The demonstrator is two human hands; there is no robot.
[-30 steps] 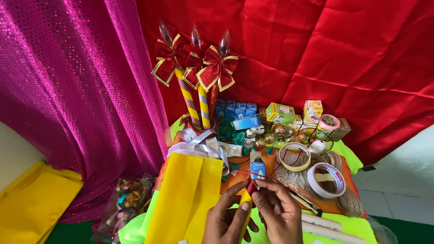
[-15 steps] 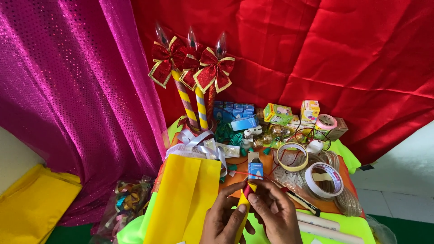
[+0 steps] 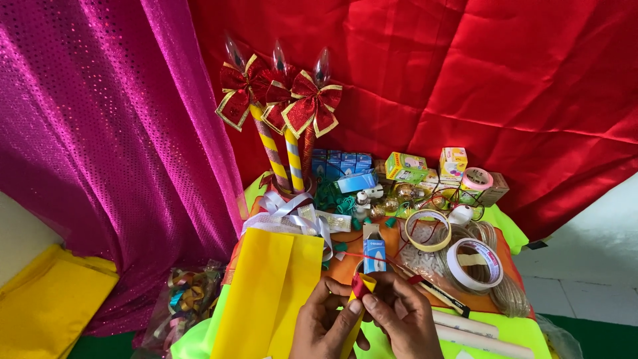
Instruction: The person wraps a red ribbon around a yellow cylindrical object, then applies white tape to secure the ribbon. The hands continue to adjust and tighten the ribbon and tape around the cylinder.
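Note:
At the bottom centre, my left hand and my right hand meet over a small yellow and red piece. Fingertips of both hands pinch it. A thin red wire runs from it toward the right. Just behind the piece stands a small blue and white bulb box. A yellow paper sheet lies to the left of my left hand.
Three candle-shaped lamps with red bows stand at the back. Small boxes, tape rolls, bulbs and green sockets crowd the orange table top. Red cloth and pink sequin cloth hang behind.
The view has shifted slightly. My fingers have closed tighter around the yellow and red piece; the hands stay in the same place.

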